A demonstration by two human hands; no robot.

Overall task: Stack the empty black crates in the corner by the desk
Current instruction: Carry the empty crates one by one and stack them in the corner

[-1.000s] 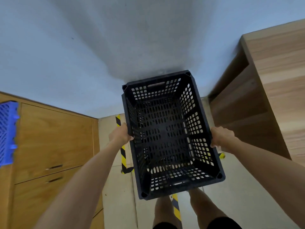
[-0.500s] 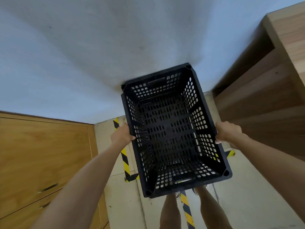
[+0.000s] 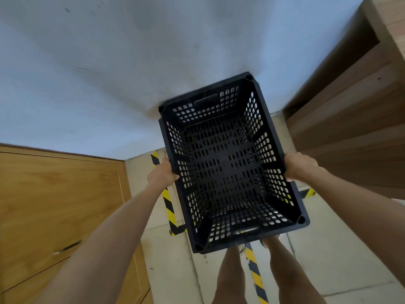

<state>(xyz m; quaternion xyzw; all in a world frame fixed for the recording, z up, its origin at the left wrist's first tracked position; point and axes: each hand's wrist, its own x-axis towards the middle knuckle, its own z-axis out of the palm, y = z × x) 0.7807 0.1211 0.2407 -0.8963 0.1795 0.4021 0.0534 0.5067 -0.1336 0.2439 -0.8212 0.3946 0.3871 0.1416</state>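
Note:
An empty black crate [image 3: 228, 170] with perforated walls and floor hangs in front of me, seen from above, its far end close to the pale wall. My left hand [image 3: 161, 174] grips its left long rim and my right hand [image 3: 299, 166] grips its right long rim. A second rim edge shows just under the crate's far left corner; I cannot tell whether another crate sits beneath. The wooden desk [image 3: 350, 119] stands immediately right of the crate.
A wooden cabinet [image 3: 61, 205] with drawer handles fills the left. Yellow-and-black hazard tape [image 3: 168, 205] marks the pale tiled floor [image 3: 328, 255] around the crate's spot. My bare legs show below the crate. The grey-white wall [image 3: 131, 62] closes the far side.
The crate has moved forward and down toward the wall corner by the desk, both hands keeping their grip. The view shifted right; the blue crate at far left is out of frame.

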